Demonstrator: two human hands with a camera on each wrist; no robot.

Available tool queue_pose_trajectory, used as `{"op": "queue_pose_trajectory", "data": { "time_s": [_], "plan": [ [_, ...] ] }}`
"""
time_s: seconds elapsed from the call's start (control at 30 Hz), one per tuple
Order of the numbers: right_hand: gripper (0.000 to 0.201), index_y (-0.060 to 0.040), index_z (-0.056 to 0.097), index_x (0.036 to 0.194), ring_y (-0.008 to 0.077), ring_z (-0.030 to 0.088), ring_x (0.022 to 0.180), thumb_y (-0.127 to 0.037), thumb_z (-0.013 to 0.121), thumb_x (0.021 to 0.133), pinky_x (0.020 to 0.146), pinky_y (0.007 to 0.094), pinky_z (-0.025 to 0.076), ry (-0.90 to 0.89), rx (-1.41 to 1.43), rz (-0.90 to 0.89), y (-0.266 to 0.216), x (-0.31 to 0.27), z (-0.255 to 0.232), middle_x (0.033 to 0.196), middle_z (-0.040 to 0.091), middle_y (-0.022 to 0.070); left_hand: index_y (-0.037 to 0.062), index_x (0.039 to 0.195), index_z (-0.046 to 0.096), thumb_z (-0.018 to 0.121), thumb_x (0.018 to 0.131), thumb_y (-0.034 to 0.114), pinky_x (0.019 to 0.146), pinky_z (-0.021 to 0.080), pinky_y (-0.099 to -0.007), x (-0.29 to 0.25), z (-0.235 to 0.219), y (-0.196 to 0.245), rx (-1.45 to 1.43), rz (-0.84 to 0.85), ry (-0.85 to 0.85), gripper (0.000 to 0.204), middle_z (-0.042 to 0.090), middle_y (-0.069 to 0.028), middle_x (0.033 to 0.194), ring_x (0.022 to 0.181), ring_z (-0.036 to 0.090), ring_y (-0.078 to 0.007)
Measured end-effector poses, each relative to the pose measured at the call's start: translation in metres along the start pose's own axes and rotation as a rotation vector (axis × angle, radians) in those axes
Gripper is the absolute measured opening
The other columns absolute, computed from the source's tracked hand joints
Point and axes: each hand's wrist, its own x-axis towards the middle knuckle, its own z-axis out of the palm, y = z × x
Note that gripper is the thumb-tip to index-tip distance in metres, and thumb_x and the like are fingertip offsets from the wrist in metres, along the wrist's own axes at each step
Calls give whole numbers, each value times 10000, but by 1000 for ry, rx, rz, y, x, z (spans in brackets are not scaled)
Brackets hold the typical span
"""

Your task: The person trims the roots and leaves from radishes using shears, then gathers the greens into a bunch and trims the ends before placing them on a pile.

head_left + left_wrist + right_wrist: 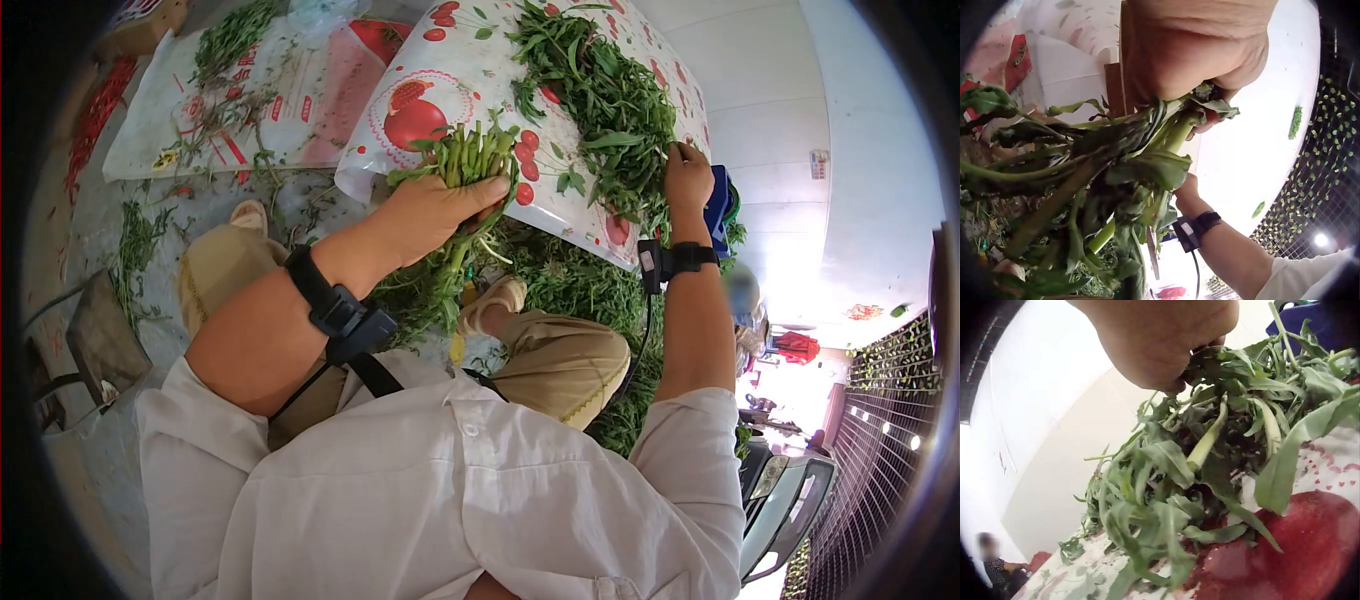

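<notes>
My left hand (440,208) grips a bunch of leafy green stems (478,155), thumb across the front. The pale stem ends point toward the table, and leaves hang below the fist, large in the left wrist view (1141,162). A heap of loose greens (610,110) lies on the table's fruit-print plastic cover (370,150). At the near right edge of that heap, my right hand (689,180) pinches some leafy stems. The right wrist view shows its curled fingertips in the leaves (1210,369), partly hidden by them.
More greens (585,275) cover the floor between and beside my legs. To the left lies a printed plastic sack (300,100) with scattered greens. A blue crate (716,210) stands beyond my right hand. Another person (1007,569) is in the background of the right wrist view.
</notes>
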Motion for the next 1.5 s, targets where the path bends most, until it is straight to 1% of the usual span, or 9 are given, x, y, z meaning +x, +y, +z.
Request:
{"op": "queue_pose_trajectory", "data": {
  "time_s": [0.17, 0.27, 0.37, 0.5, 0.57, 0.7, 0.8, 1.33, 1.5],
  "plan": [
    [227, -77, 675, 870, 295, 588, 787, -271, 585, 795, 690, 375, 461, 124, 115, -43, -9, 1, -28, 841, 612, 111, 80, 749, 558, 478, 897, 387, 617, 359, -244, 1, 1, -2, -49, 101, 16, 350, 503, 21, 668, 632, 430, -86],
    [238, -44, 666, 880, 254, 591, 667, -257, 581, 814, 617, 344, 449, 148, 210, -72, -23, -2, -48, 770, 619, 105, 68, 866, 554, 541, 888, 242, 593, 411, -249, 0, -1, -2, -174, 134, 7, 176, 529, 7, 737, 654, 491, -103],
    [246, -8, 659, 882, 150, 543, 562, -234, 585, 823, 546, 295, 423, 27, 495, 133, -48, -12, -63, 654, 604, 66, 69, 859, 556, 548, 884, 246, 591, 413, -251, -4, 0, 3, -268, 122, -23, 179, 533, 2, 730, 656, 495, -105],
    [214, 7, 668, 859, 46, 410, 551, -186, 579, 838, 490, 213, 331, -320, 793, 98, -119, -65, -99, 614, 533, -26, 75, 842, 561, 555, 879, 255, 588, 414, -252, -4, 1, 6, -370, 165, -7, 184, 536, -2, 717, 649, 493, -107],
    [200, 23, 655, 846, 60, 445, 585, -156, 566, 843, 523, 233, 370, -558, 829, 188, -149, -87, -121, 629, 560, 7, 76, 837, 564, 558, 877, 255, 589, 414, -252, -4, 0, 6, -412, 185, -9, 184, 537, 0, 717, 643, 491, -106],
    [157, 32, 625, 826, 73, 455, 607, -113, 570, 843, 549, 241, 382, -570, 1031, -26, -174, -122, -116, 649, 549, 17, 51, 734, 558, 534, 885, 317, 645, 388, -278, -3, 0, 1, -315, 191, 98, 307, 543, -14, 701, 681, 476, -126],
    [134, 39, 606, 814, 94, 464, 586, -91, 579, 834, 542, 248, 387, -555, 975, -105, -185, -129, -116, 644, 548, 47, 54, 826, 596, 572, 863, 330, 632, 392, -265, -7, 5, 11, -432, 178, 91, 280, 565, -4, 754, 688, 474, -106],
    [118, 23, 609, 745, 195, 494, 500, -89, 613, 782, 490, 300, 396, -533, 899, -149, -217, -135, -116, 591, 538, 119, 44, 876, 607, 650, 795, 388, 617, 400, -252, -16, 10, 16, -369, 65, 162, 355, 560, 4, 783, 692, 477, -94],
    [156, 22, 611, 751, 211, 504, 506, -129, 606, 795, 495, 320, 401, -536, 821, -242, -217, -134, -114, 603, 535, 134, 35, 1079, 561, 609, 840, 319, 747, 427, -272, -16, 6, 13, -373, 65, 113, 374, 582, -22, 973, 869, 516, -98]
  ]
}}
